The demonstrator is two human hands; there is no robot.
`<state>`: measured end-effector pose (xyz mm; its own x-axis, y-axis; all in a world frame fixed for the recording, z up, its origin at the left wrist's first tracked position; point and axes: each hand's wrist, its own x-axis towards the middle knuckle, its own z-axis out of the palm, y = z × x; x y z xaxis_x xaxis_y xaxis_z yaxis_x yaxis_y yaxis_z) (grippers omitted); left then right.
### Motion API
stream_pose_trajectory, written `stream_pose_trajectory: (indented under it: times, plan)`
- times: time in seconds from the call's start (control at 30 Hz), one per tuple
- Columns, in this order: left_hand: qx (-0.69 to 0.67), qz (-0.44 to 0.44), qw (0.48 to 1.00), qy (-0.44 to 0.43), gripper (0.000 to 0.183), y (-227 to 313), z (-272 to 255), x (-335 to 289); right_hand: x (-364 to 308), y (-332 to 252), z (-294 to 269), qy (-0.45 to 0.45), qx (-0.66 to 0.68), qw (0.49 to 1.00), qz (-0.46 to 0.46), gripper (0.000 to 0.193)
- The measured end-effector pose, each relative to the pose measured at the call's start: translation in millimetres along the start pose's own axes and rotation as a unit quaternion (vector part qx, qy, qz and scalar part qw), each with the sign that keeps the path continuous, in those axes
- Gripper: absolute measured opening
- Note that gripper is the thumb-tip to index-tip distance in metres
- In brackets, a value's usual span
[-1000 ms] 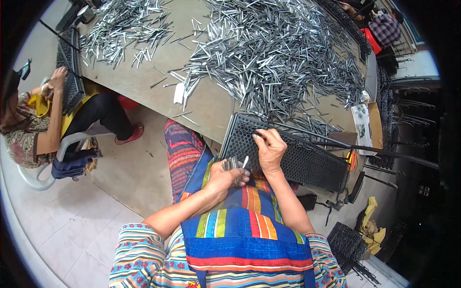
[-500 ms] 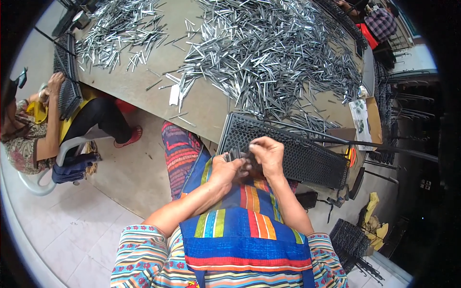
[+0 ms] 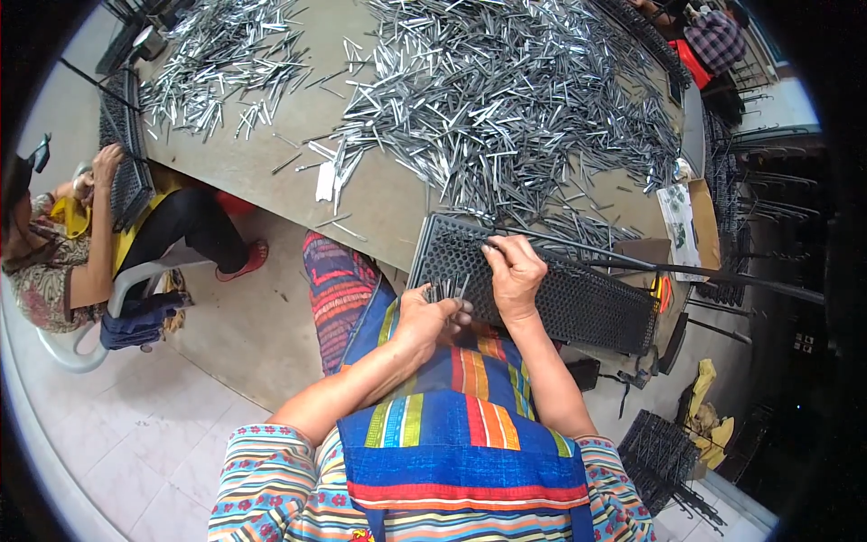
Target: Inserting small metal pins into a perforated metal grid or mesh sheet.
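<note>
My left hand [image 3: 418,318] is closed around a bunch of thin dark metal pieces [image 3: 445,289], their ends sticking up past the fingers. Just to its right, my right hand [image 3: 517,278] is over a black perforated rack [image 3: 587,303], thumb and fingertips pinched together close to its upper part. Whatever is between those fingertips is too small to make out. The rack, full of rows of small holes, slants from the table edge over my lap. Beyond it a large heap of slim silvery metal pieces [image 3: 506,108] covers the table [image 3: 271,172].
A dark rod [image 3: 722,278] runs along the rack and out to the right. An open cardboard box [image 3: 703,226] stands at the table's right edge. On the left a seated person [image 3: 63,235] handles another black rack [image 3: 135,194]. A second metal heap [image 3: 212,72] lies at the far left.
My right hand has moved up and to the right, from beside the left hand's bunch to the rack's holes. My left hand stays in nearly the same place with its bunch.
</note>
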<state>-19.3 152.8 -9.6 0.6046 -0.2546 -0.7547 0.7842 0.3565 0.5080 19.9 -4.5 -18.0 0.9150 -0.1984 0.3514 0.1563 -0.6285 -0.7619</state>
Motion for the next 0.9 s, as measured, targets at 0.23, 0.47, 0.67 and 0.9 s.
stream_pose_trajectory:
  times: [0.23, 0.47, 0.67, 0.9]
  plan:
    - [-0.019, 0.004, 0.999, -0.031, 0.013, -2, -1, 4, -10, -8, -6, -0.07, -0.183, 0.974, -0.116, 0.021]
    - [-0.022, -0.003, 0.998, -0.06, 0.011, 0, -1, 2, -18, -10, -14, -0.08, -0.124, 0.986, -0.079, 0.019]
    - [-0.004, -0.052, 0.99, -0.129, 0.01, 2, 0, 0, -36, -1, -22, -0.207, 0.333, 0.857, 0.334, 0.009]
    - [-0.021, -0.038, 0.999, -0.02, 0.009, -2, 2, -1, -33, 3, -25, -0.002, 0.34, 0.877, 0.339, 0.005]
